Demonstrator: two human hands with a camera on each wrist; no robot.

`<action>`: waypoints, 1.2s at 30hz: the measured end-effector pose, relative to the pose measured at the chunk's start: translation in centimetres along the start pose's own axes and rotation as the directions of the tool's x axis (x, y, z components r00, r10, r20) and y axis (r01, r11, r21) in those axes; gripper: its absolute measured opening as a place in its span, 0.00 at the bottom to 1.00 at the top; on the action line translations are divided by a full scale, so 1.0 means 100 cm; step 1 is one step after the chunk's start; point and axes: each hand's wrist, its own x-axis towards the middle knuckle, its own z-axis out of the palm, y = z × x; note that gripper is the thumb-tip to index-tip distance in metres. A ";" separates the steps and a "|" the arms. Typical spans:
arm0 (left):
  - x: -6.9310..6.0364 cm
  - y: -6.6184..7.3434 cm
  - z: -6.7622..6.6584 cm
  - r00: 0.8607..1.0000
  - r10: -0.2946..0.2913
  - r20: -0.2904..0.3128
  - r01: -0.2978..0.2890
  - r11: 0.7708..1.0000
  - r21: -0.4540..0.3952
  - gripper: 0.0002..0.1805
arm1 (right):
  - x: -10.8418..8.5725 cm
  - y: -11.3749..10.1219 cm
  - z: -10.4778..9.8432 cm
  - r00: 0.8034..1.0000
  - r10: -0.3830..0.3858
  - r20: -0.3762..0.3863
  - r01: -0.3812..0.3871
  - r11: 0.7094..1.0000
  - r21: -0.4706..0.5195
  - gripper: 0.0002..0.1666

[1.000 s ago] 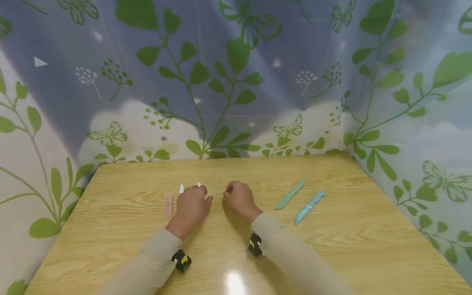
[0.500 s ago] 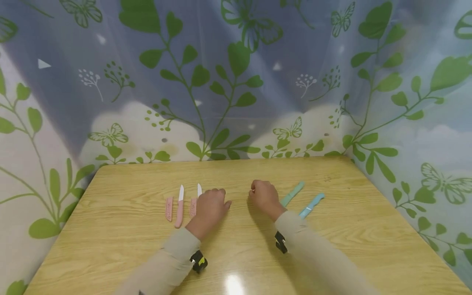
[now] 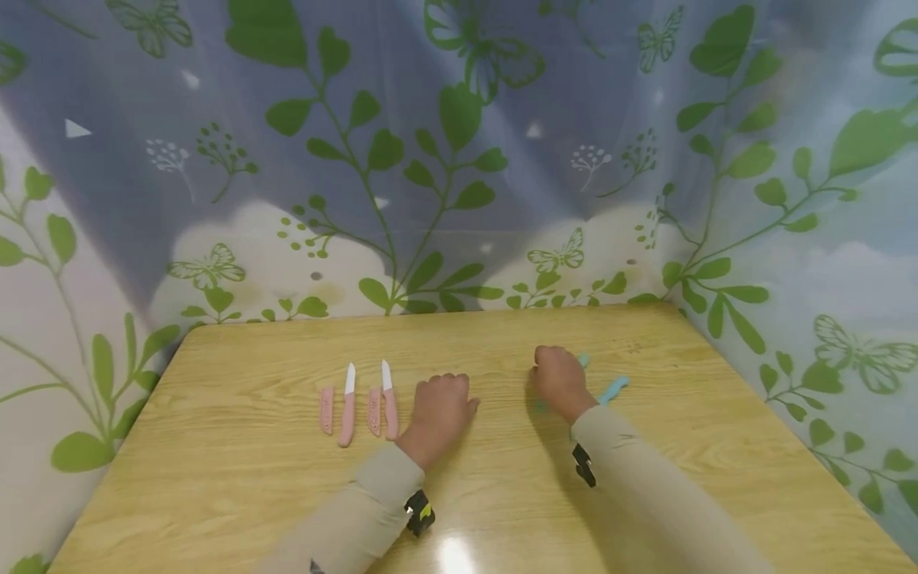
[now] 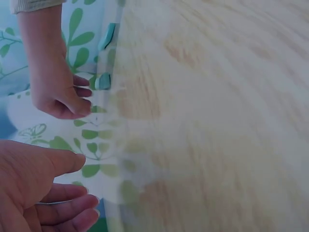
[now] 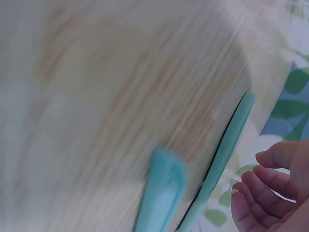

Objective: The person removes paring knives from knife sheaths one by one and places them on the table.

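A person in beige sleeves (image 3: pixel 667 486) works at a wood-grain desk (image 3: pixel 201 454). The right grip (image 3: pixel 562 383) is beside or above the green knife (image 5: pixel 222 154), hiding most of it from the head view. Its fingers are loosely bent, and the right wrist view shows nothing held between them and the thumb; whether they touch the desk is unclear.

Just to the right of the right grip lies the blue knife (image 3: pixel 613 390), partly behind the sleeve. The left grip (image 3: pixel 439 414), well apart from the right grip, has relaxed fingers and holds nothing. To its left lie 2 knives with bare white blades, tips pointing away from the person: the nearer pink knife (image 3: pixel 389 400) and the farther pink knife (image 3: pixel 347 418). Each has a sheath to its left, the nearer pink sheath (image 3: pixel 374 410) and the farther pink sheath (image 3: pixel 327 410).

The green knife is probably light and stiff, with a smooth casing that could slide a little on the desk. Its middle, between thumb and fingers, seems the best hold. The pink knives are best taken by their handles, clear of the blades.
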 end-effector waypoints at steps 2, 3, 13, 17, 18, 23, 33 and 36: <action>0.000 0.003 0.004 1.000 -0.003 -0.001 0.003 1.000 0.001 0.16 | -0.001 0.007 -0.002 1.000 0.005 -0.004 -0.005 1.000 -0.011 0.05; 0.001 0.004 0.006 1.000 -0.004 -0.002 0.004 1.000 0.004 0.16 | -0.001 0.010 -0.002 1.000 0.005 -0.004 -0.005 1.000 -0.013 0.05; 0.009 0.028 0.019 0.999 0.029 0.031 -0.029 1.000 -0.006 0.13 | -0.003 0.034 -0.008 1.000 0.024 -0.013 -0.025 0.993 -0.115 0.06; 0.012 0.039 0.023 0.999 0.038 0.038 -0.038 0.999 -0.009 0.13 | 0.000 0.036 -0.008 0.999 0.033 0.028 -0.028 0.989 -0.144 0.06; 0.012 0.041 0.024 0.998 0.040 0.039 -0.040 0.999 -0.013 0.13 | 0.000 0.036 -0.009 0.998 0.037 0.042 -0.030 0.989 -0.147 0.07; 0.014 0.055 0.029 0.997 0.062 0.035 -0.061 0.998 -0.007 0.13 | 0.001 0.035 -0.009 0.995 0.048 0.084 -0.033 0.986 -0.165 0.10; 0.020 0.071 0.038 0.994 0.064 0.089 -0.067 0.997 0.032 0.14 | -0.001 0.034 -0.005 0.994 0.027 0.103 0.003 0.960 -0.281 0.15; 0.022 0.073 0.042 0.994 0.068 0.081 -0.071 0.997 0.031 0.15 | -0.003 0.035 -0.006 0.996 0.014 0.092 0.014 0.953 -0.303 0.13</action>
